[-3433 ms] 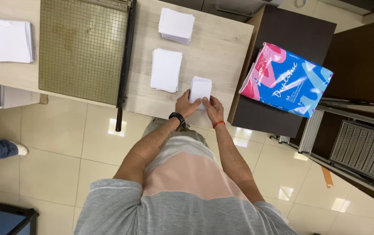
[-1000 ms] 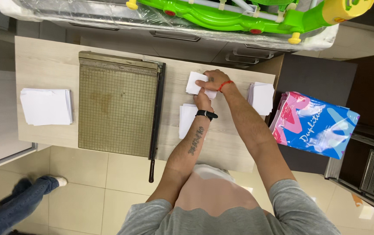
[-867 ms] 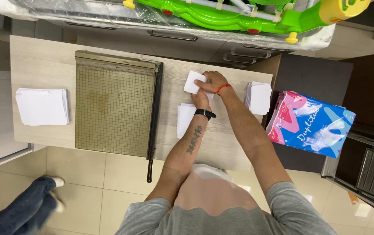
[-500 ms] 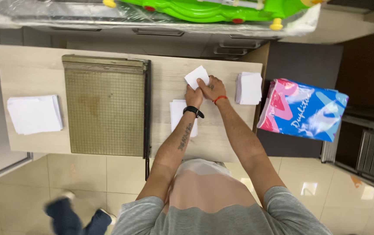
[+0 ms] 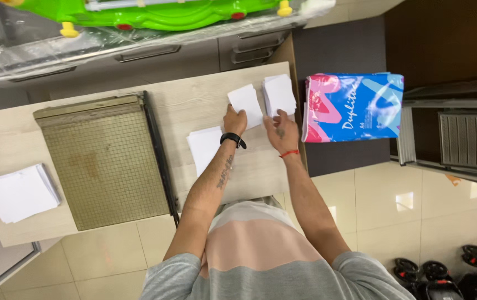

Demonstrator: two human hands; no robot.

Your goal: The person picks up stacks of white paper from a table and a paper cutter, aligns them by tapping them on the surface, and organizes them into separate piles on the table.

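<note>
My left hand (image 5: 234, 120), with a black wristband, grips the near edge of a small white sheet of paper (image 5: 246, 101) held over the light wooden table (image 5: 194, 105). My right hand (image 5: 278, 132), with a red wrist cord, is just right of it, fingers spread, touching the near edge of a stack of small white sheets (image 5: 279, 94) at the table's right end. Another white stack (image 5: 204, 148) lies by my left forearm.
A paper cutter (image 5: 105, 161) with a gridded bed and black arm sits left of centre. A further white stack (image 5: 19, 191) lies at the far left. A blue and pink paper ream (image 5: 352, 106) rests on a dark surface at right. Green plastic toy above.
The view has shifted, so the table sits further left and up. My right hand has come off the held sheet and moved right to the stack at the table's end.
</note>
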